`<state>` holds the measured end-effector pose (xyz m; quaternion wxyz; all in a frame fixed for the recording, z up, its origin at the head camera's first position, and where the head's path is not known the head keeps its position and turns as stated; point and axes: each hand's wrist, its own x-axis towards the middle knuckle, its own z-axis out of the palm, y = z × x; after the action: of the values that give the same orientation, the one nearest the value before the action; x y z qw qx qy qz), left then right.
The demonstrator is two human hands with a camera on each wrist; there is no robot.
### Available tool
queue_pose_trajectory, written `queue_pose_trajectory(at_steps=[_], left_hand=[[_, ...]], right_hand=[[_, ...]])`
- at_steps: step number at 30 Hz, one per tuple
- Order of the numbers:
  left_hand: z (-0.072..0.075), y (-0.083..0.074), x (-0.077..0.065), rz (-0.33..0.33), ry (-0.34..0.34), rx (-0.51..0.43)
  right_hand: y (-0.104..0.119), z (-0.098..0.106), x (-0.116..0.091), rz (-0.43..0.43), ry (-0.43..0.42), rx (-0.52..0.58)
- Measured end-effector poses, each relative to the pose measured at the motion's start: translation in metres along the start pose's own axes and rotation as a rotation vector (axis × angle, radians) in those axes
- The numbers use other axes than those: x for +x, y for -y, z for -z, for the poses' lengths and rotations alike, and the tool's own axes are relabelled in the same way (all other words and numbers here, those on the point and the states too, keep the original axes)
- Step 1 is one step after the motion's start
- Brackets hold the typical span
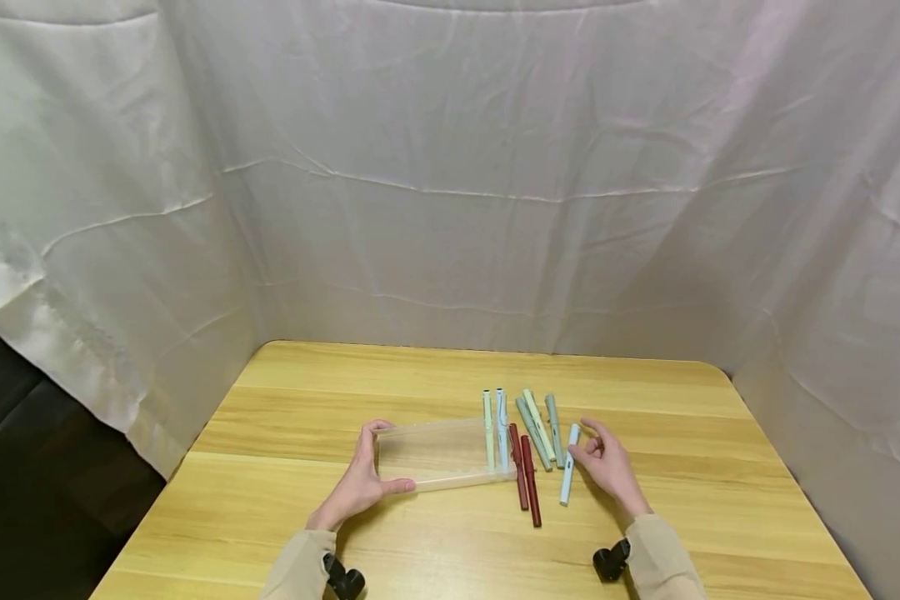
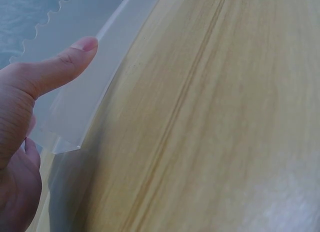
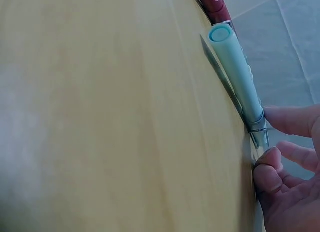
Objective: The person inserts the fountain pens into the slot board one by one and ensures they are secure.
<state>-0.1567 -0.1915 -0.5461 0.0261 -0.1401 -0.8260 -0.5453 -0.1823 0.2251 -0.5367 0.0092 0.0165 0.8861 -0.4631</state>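
You hold the clear box (image 1: 431, 454) by its left end with your left hand (image 1: 362, 487), at the middle bottom of the head frame; this grip is firm around the box. The left wrist view adds that your thumb (image 2: 62, 69) lies along a side wall, and it shows a wavy edge at upper left, which the head view does not make clear.

Your right hand (image 1: 607, 468) is at the pale blue pen (image 1: 567, 485), right of centre in the head frame. The fingers are narrow and touch it, but I cannot tell if they pinch it. Only the right wrist view shows the round end of this pen, in the upper right, with a dark red pen (image 3: 216, 7) above it.

Only the head frame shows the green and grey pens (image 1: 541, 427) between. The light green pen (image 1: 488, 433) overlaps the box's right end; I cannot tell if inside.
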Motion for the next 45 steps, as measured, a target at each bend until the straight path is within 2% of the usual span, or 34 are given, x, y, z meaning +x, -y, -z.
queue_pose_trajectory(at_steps=[4, 17, 25, 30, 45], left_hand=[[-0.001, 0.0012, -0.0002, -0.031, -0.008, 0.01], [0.0, 0.0004, -0.0002, 0.012, 0.008, 0.002], [-0.0006, 0.0002, -0.0004, -0.01, -0.002, 0.001], [-0.0003, -0.0003, -0.0002, 0.004, 0.003, 0.001], [-0.0002, -0.0003, 0.0, -0.004, 0.01, -0.022]], right_hand=[[-0.0013, 0.0002, -0.0003, -0.003, 0.009, 0.0], [-0.0009, 0.0012, 0.0012, -0.012, 0.064, 0.012], [0.0013, 0.0009, 0.001, -0.032, 0.084, 0.001], [0.002, 0.0014, 0.0006, -0.024, 0.103, -0.008], [0.0038, 0.0035, 0.0007, 0.001, 0.092, -0.064]])
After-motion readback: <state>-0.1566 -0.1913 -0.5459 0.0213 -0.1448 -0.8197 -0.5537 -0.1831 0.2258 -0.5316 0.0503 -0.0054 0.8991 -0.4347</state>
